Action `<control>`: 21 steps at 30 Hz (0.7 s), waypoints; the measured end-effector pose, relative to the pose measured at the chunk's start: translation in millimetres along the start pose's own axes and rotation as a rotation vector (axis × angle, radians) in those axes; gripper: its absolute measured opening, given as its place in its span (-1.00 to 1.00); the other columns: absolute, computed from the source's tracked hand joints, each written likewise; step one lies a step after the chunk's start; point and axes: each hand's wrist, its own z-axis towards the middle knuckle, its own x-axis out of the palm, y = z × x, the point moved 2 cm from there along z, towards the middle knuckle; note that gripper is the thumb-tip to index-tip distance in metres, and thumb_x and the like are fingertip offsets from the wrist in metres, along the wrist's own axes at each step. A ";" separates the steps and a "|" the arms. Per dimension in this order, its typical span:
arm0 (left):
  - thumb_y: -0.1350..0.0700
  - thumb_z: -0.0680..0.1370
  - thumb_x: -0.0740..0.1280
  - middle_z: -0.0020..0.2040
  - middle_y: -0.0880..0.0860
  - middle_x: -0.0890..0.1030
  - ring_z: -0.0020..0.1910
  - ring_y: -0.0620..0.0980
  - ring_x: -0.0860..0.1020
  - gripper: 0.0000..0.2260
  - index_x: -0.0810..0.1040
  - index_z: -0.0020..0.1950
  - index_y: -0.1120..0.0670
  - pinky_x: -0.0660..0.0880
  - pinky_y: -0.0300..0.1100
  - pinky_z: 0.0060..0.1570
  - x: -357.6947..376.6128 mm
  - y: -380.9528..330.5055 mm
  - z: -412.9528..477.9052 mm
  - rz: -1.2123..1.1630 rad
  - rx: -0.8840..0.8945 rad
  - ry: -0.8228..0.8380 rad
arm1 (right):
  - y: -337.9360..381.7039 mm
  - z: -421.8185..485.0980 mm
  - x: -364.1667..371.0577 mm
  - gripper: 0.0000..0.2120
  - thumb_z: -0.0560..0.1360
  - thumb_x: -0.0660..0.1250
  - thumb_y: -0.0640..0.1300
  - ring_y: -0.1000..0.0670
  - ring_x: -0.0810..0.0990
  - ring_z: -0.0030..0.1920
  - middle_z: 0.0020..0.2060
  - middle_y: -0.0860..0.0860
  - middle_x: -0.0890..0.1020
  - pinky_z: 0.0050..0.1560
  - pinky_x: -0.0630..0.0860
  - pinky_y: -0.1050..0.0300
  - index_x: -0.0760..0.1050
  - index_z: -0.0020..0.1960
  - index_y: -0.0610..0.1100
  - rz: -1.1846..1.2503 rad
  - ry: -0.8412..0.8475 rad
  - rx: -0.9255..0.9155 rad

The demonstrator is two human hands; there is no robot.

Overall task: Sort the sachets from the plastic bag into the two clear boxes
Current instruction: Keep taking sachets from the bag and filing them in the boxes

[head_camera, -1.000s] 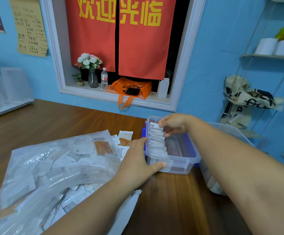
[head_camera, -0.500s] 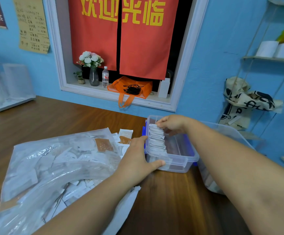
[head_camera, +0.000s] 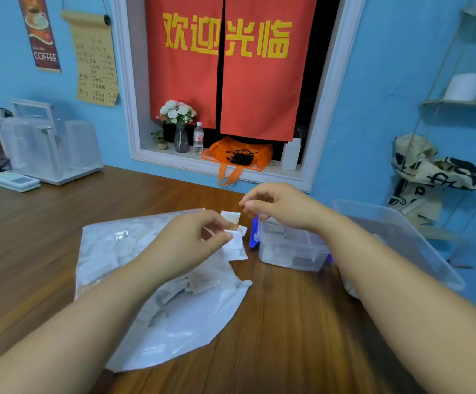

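At the far edge of the counter (head_camera: 288, 322), the left hand (head_camera: 185, 243) pinches 1 sachet (head_camera: 235, 241) above the bag (head_camera: 174, 331). The right hand (head_camera: 285, 207) hangs loosely curled, seemingly empty, over the box (head_camera: 291, 251). Next I think the sachet needs its matching box.

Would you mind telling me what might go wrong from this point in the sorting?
The left hand pinches a white sachet by its edge, between the plastic bag and the small clear box; it may slip and land on the table. The bag's mouth lies open just below that hand, with loose sachets at it; a dragged arm might spill them. The right hand hovers above the small box and could nudge it.
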 end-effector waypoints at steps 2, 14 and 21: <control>0.08 0.51 0.36 -0.24 -0.18 0.63 -0.22 -0.24 0.54 -0.91 0.59 -0.18 -0.07 0.42 -0.43 -0.22 -15.8 11.7 -23.1 0.061 -0.034 0.005 | 22.9 -20.0 26.4 -0.89 0.56 0.27 -0.11 0.14 0.62 -0.09 -0.10 0.08 0.63 -0.04 0.56 0.30 0.57 0.00 -0.03 -0.001 0.120 -0.073; -0.34 0.44 -0.20 0.51 -0.11 0.15 0.49 -0.15 0.09 -0.29 0.21 0.49 -0.04 -0.04 -0.40 0.33 -10.0 70.7 -91.4 0.592 -0.037 0.243 | 6.8 -37.7 122.4 -0.70 0.59 0.16 -0.07 -0.05 0.39 0.30 0.30 -0.02 0.42 0.23 0.39 0.04 0.37 0.29 -0.13 -0.522 0.238 -0.189; -0.45 0.32 -0.44 0.52 -0.06 0.16 0.50 -0.08 0.08 -0.05 0.21 0.50 -0.01 -0.14 -0.37 0.36 -4.0 73.6 -95.0 0.657 0.047 0.341 | 13.0 -49.3 129.6 -0.51 0.60 0.15 0.03 0.06 0.16 0.48 0.50 0.09 0.19 0.43 0.17 0.14 0.18 0.50 -0.02 -0.477 0.332 -0.088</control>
